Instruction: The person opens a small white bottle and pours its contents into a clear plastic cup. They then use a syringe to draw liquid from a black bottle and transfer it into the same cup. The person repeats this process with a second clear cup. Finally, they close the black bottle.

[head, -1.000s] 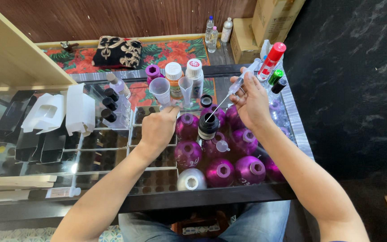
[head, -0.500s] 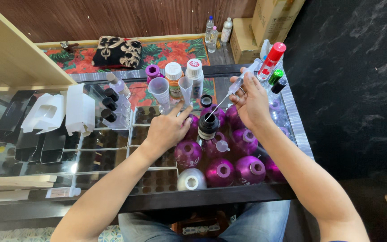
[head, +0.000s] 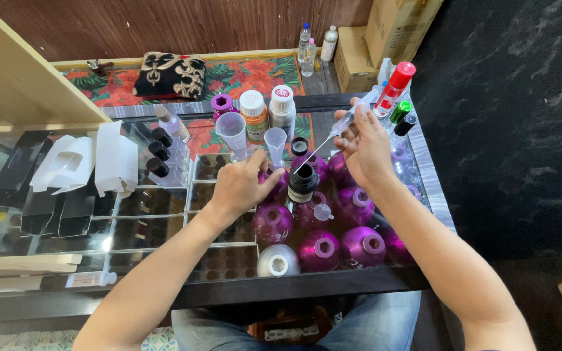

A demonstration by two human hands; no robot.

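Round bottles [head: 323, 250] clustered on tabletop [head: 164, 201] at right; folded cartons [head: 79, 162] at left; measuring cup [head: 233, 133] and funnel [head: 275, 144] behind bottles.

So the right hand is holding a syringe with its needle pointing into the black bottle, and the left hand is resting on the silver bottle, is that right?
Not quite. In the head view the left hand rests on a purple bottle, not the silver bottle, which stands untouched at the front. The rest holds: the right hand holds the syringe, needle pointing into the black bottle.
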